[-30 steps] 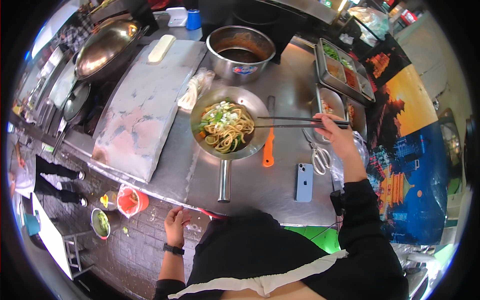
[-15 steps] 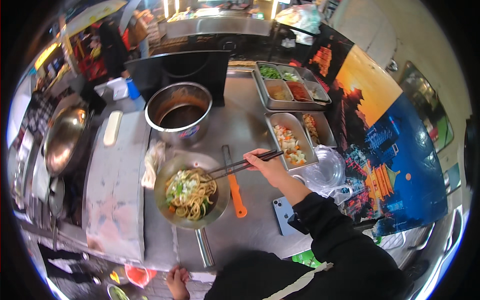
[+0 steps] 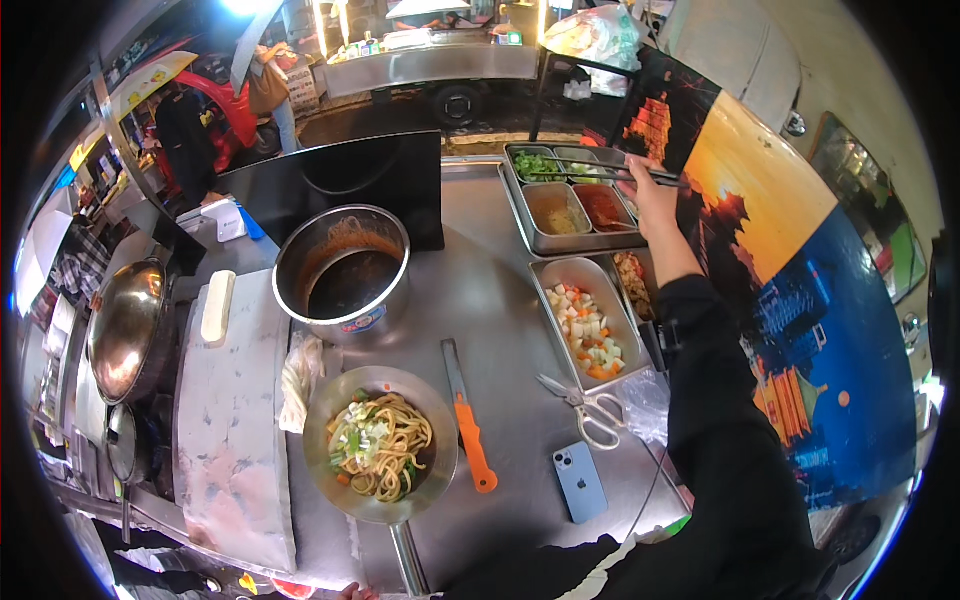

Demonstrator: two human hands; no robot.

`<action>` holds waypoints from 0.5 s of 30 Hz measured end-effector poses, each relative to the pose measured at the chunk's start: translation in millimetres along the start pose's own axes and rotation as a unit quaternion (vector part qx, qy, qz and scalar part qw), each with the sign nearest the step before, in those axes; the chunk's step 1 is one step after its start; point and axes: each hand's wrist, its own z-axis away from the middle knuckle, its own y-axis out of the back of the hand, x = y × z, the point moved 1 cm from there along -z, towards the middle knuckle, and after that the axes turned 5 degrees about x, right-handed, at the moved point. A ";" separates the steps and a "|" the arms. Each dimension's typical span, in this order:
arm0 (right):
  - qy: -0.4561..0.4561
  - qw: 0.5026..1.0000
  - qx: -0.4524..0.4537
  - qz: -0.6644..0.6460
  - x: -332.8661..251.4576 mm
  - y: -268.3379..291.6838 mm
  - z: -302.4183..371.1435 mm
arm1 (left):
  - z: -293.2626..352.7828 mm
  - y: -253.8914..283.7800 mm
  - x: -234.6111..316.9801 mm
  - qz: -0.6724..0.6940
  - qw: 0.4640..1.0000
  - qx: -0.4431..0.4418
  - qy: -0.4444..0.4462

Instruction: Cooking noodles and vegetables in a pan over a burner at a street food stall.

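Observation:
My right hand [image 3: 652,205] is closed around a pair of dark chopsticks [image 3: 590,172], reaching over a metal tray of toppings [image 3: 585,243]. The chopstick tips cross above the compartment of chopped greens [image 3: 537,165]; whether they touch the greens I cannot tell. Thick noodles [image 3: 400,440] with white and green bits on top lie in a steel pan [image 3: 322,480] in front of me, its handle pointing toward me. Only a sliver of my left hand [image 3: 358,593] shows at the lower edge, near that handle; its fingers are mostly cut off.
Right of the pan lie an orange-handled knife [image 3: 475,450], scissors [image 3: 597,415] and a blue phone [image 3: 580,483]. A container of diced vegetables [image 3: 590,335] sits by the toppings tray. A deep pot of dark sauce [image 3: 355,285] stands behind the pan; a wok [image 3: 130,330] is far left.
My right hand has moved away from the noodle pan, up and right to the toppings tray, chopsticks still in it. My left hand has slipped mostly out of view; the view has shifted.

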 end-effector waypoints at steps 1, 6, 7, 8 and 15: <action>-0.001 1.000 -0.007 -0.005 19.2 -5.3 -11.9 | 1.3 -0.6 -3.2 0.005 1.000 0.007 -0.002; -0.024 0.993 0.117 -0.014 80.5 -21.9 -39.4 | 14.0 -11.5 -5.6 -0.068 0.998 0.013 -0.001; -0.006 0.989 0.150 -0.007 87.8 -24.9 -40.9 | 16.1 -10.8 -7.1 -0.083 0.996 0.010 -0.006; 0.009 0.987 0.161 -0.013 92.2 -25.4 -43.4 | 17.4 -10.0 -8.3 -0.084 0.996 0.014 -0.004; 0.040 0.972 0.219 -0.069 87.9 -20.6 -42.9 | 12.0 -10.0 -10.3 -0.132 0.991 0.014 -0.025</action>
